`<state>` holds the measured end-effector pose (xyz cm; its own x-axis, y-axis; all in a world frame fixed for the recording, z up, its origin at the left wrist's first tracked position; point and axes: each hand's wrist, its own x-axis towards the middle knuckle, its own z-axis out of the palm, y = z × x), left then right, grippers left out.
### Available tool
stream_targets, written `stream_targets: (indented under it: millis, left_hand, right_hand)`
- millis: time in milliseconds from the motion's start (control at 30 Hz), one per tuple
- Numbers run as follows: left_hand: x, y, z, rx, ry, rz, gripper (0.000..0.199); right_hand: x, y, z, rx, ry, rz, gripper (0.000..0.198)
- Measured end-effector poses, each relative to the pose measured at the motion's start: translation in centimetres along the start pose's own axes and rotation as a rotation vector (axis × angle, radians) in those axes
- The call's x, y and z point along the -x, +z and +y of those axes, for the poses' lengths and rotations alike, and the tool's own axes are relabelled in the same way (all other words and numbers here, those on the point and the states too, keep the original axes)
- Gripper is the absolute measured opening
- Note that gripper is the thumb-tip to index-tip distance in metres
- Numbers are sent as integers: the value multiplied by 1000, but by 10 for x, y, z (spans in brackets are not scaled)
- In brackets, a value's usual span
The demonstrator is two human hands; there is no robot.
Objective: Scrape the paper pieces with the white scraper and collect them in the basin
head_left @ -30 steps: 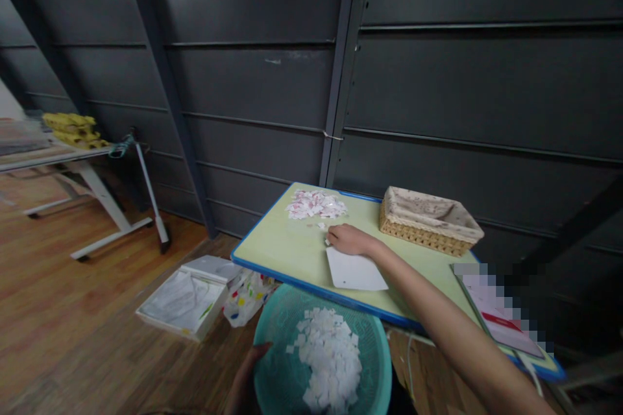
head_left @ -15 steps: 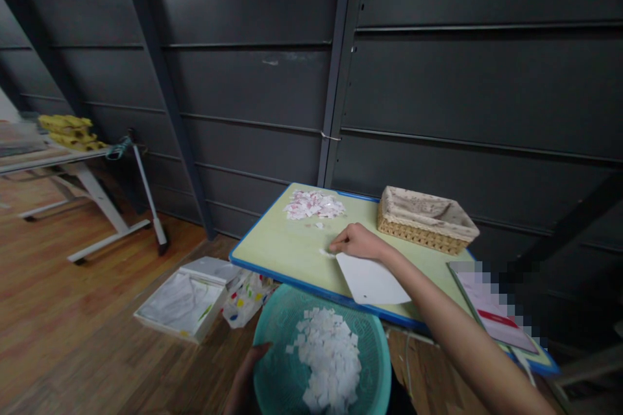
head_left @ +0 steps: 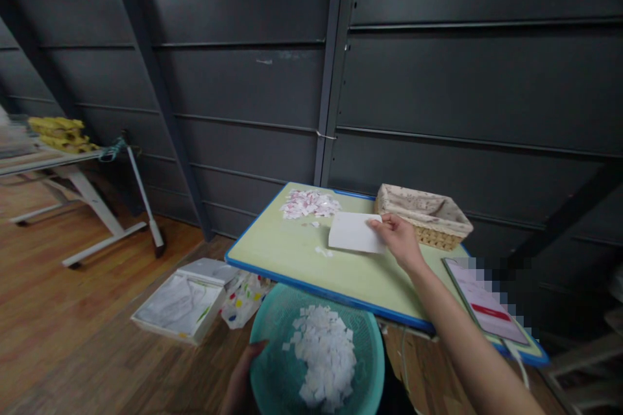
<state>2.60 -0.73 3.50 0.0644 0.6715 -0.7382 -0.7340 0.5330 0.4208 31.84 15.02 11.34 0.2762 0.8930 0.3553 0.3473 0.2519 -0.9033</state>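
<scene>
My right hand pinches the right edge of a white card above the yellow-green tabletop. Just below the card's left corner lie small white paper scraps. Behind it is a heap of pinkish-white paper pieces. My left hand grips the left rim of a teal plastic basket, thumb over the edge and the other fingers hidden. Inside the basket lies a pile of small white paper squares.
A woven basket with a cloth lining stands at the table's back right. A tablet with a cable lies near the right end. On the floor at left are an open white box and a dotted plastic bag. A dark panelled wall rises behind.
My right hand has moved right from the small scraps and now holds the card, which lay nearer the front edge, tilted up farther back. The left hand stays on the basket rim.
</scene>
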Motion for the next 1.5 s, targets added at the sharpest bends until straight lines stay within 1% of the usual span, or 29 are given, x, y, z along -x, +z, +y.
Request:
stream_targets:
  millis: [67, 100, 133, 200, 367, 500, 567, 700, 800, 867, 933, 1000, 1067, 1167, 1300, 1433, 1500]
  left_hand:
    - [2, 2, 1, -18, -16, 10, 76]
    - [3, 2, 2, -26, -34, 14, 74]
    - [4, 2, 3, -18, -52, 11, 72]
    - [4, 2, 5, 5, -70, 0, 70]
    - [1, -1, 7, 17, -89, -20, 70]
    - [-1, -1, 6, -27, -54, 35, 60]
    - [-3, -2, 5, -33, -27, 39, 55]
    - [-6, -4, 4, -29, 24, 48, 51]
    - [-7, -5, 3, -53, 30, 45, 50]
    - [-6, -6, 1, -64, 42, 12, 46]
    - [-6, -6, -1, -68, 69, -23, 42]
    - [-7, -7, -2, -68, 85, -38, 40]
    - [-8, -8, -2, -66, 81, -45, 40]
    - [-11, -11, -2, -65, 74, -42, 37]
    - [-14, -13, -2, -40, 97, -62, 35]
    - [-11, -11, -1, -15, 18, -69, 44]
    - [-9, -9, 0, -6, -1, -72, 51]
  right_hand:
    - [10, 1, 7, 31, -5, 129, 45]
    - [14, 2, 9, 53, -10, 169, 44]
    - [18, 2, 12, 79, -15, 191, 44]
    - [25, 4, 15, 126, -25, 194, 42]
    - [32, 8, 21, 125, -19, 100, 40]
    - [31, 12, 20, 49, 23, 73, 41]
    - [29, 15, 17, 31, 6, 60, 40]
    - [28, 19, 10, 40, -55, -23, 39]
    - [32, 18, 4, 12, -16, -108, 40]
    - [36, 15, 1, -17, 28, -158, 41]
    - [40, 11, 0, -53, 66, -172, 42]
    - [44, 7, 1, -95, 89, -144, 43]
    - [48, 4, 3, -114, 80, -90, 43]
    - [58, 0, 7, -70, 32, -31, 41]
    - [70, -2, 10, -10, -17, -6, 39]
    - [70, 2, 11, 6, -72, 63, 38]
    - [68, 5, 12, 25, -94, 75, 38]
